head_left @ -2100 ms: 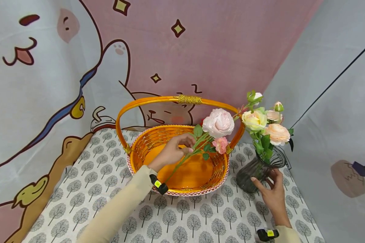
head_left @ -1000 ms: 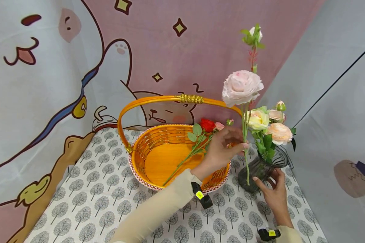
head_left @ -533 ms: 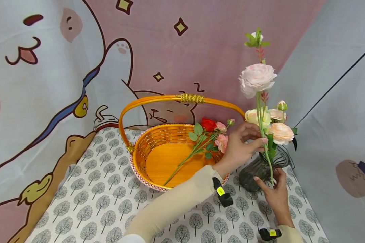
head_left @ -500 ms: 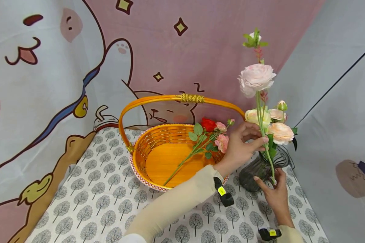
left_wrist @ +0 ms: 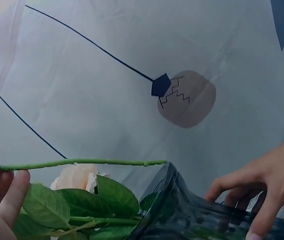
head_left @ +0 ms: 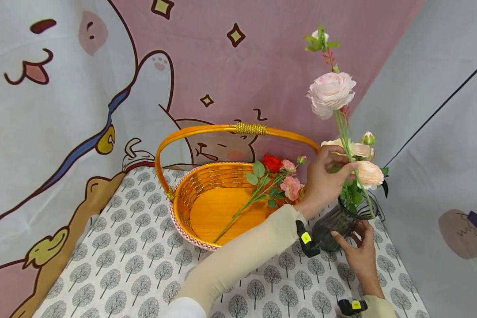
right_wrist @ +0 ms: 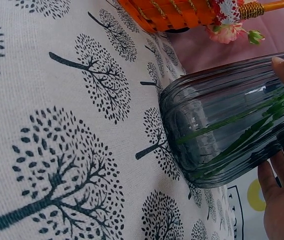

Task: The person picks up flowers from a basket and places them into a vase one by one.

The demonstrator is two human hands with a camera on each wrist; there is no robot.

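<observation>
My left hand (head_left: 329,176) pinches the green stem (left_wrist: 82,162) of a pale pink flower (head_left: 331,93) with a small white bud (head_left: 319,37) above it. The flower stands tall over the vase, and its stem's lower end is right at the vase's rim in the left wrist view. My right hand (head_left: 357,258) grips the dark glass vase (head_left: 330,230) with thumb and fingers on either side, the vase tilted. Several flowers stand in the vase, among them a peach rose (head_left: 369,175); their green stems (right_wrist: 236,125) show through the glass.
An orange wicker basket (head_left: 200,187) with a tall arched handle (head_left: 191,131) stands left of the vase. Inside lie a red flower (head_left: 272,163) and a pink one (head_left: 290,187). A tree-print cloth (head_left: 139,260) covers the table, with a cartoon backdrop (head_left: 294,53) behind.
My left hand took the pale pink flower out of the basket, raised it upright and carried it right to the vase, lately lifting its stem end to the rim. The right hand stayed on the vase.
</observation>
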